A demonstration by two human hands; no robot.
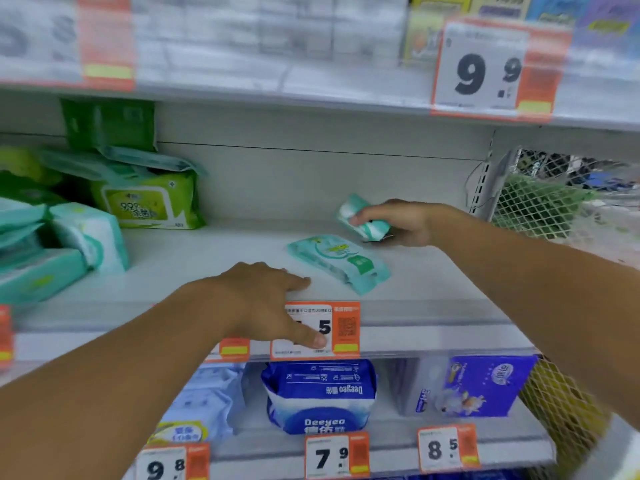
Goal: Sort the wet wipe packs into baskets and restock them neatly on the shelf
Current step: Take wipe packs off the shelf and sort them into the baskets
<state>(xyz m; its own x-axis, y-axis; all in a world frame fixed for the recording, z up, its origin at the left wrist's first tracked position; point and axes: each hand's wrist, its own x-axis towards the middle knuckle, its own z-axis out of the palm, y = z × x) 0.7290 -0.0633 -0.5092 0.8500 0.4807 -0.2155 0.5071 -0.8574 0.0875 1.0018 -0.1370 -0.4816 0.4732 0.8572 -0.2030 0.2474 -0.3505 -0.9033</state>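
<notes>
My right hand (pixel 398 221) grips a small teal and white wet wipe pack (pixel 360 216) just above the back right of the middle shelf (pixel 214 258). In front of it a flat teal wet wipe pack (pixel 337 261) lies on the shelf board. My left hand (pixel 266 299) rests on the shelf's front edge with fingers straight, its thumb over a price tag (pixel 329 329). It holds nothing. More teal and green wipe packs (pixel 86 233) are piled at the shelf's left end.
A yellow-green wipe pack (pixel 149 202) stands at the back left. A wire mesh side panel (pixel 554 199) closes the shelf's right end. Blue packs (pixel 320 396) and a purple box (pixel 485 386) fill the shelf below. A large price sign (pixel 491 71) hangs from the shelf above.
</notes>
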